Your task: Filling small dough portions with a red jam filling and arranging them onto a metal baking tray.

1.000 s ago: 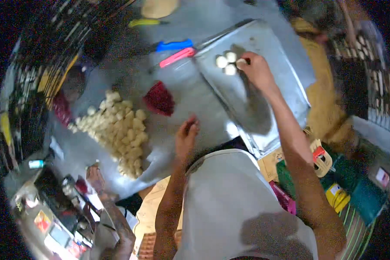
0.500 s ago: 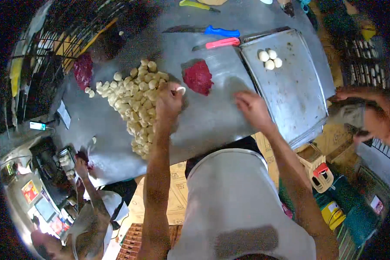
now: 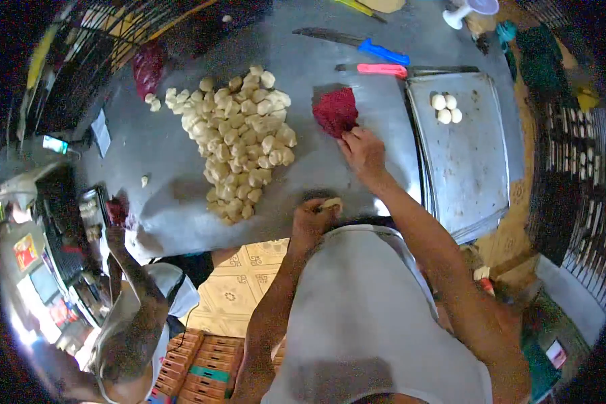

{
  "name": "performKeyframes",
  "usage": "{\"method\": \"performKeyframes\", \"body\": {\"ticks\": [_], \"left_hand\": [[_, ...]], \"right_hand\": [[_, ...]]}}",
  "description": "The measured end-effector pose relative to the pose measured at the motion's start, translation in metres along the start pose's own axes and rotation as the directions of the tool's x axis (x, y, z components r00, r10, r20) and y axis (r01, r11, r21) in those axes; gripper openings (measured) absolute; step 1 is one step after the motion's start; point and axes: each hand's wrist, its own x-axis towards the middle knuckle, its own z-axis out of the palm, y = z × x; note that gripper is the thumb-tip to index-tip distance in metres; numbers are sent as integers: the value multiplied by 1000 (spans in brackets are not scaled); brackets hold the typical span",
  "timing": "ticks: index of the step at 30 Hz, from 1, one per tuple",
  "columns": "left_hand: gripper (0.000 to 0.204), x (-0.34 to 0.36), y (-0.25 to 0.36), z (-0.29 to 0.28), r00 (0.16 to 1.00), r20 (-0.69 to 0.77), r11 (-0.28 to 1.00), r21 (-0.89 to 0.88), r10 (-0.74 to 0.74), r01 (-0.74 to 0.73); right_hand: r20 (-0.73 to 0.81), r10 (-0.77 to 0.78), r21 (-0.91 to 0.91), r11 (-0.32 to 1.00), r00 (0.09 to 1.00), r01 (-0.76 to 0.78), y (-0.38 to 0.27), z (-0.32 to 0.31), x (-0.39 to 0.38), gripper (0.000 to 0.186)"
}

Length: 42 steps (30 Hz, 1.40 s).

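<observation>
My left hand point(image 3: 310, 225) is close to my body at the table's near edge, its fingers closed round a pale piece of dough point(image 3: 332, 203). Further out, my right hand point(image 3: 365, 156) pinches at the lower edge of a dark red mound of paste point(image 3: 335, 113); its fingertips are partly hidden there. A large heap of pale dough pieces point(image 3: 239, 138) lies left of the mound. To the right, several round white dough balls point(image 3: 445, 108) sit together on a metal baking tray point(image 3: 464, 165).
Beyond the paste lie a blue-handled knife point(image 3: 384, 52) and a pink-handled knife point(image 3: 382, 70). A bag of dark red paste point(image 3: 148, 67) rests at the far left. Another person's arm point(image 3: 131, 259) works at the table's left end. Slatted crates point(image 3: 205, 367) stand on the floor.
My left hand has come from the dough heap toward my body with a dough piece. The right hand has moved left onto the red paste. The whole view has shifted.
</observation>
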Motion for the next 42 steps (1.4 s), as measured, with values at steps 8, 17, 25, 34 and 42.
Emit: {"method": "performKeyframes", "body": {"ticks": [8,17,25,34,42], "left_hand": [[34,43,21,0,987,-109,901,-430,-115,58],[40,67,50,32,999,-26,687,-726,18,-32],[33,64,54,20,979,173,913,-407,108,-29],[29,60,43,23,890,115,896,2,441,-444],[26,76,8,32,918,133,927,-81,373,-365]], "right_hand": [[808,222,327,603,547,-728,22,-38,22,22],[286,29,195,977,958,-88,-22,-65,-37,26],[562,370,540,514,740,-667,-1,-52,-53,26],[414,450,633,482,791,-605,-16,-49,-68,31],[327,-27,412,904,945,-116,7,-62,-52,28]]}}
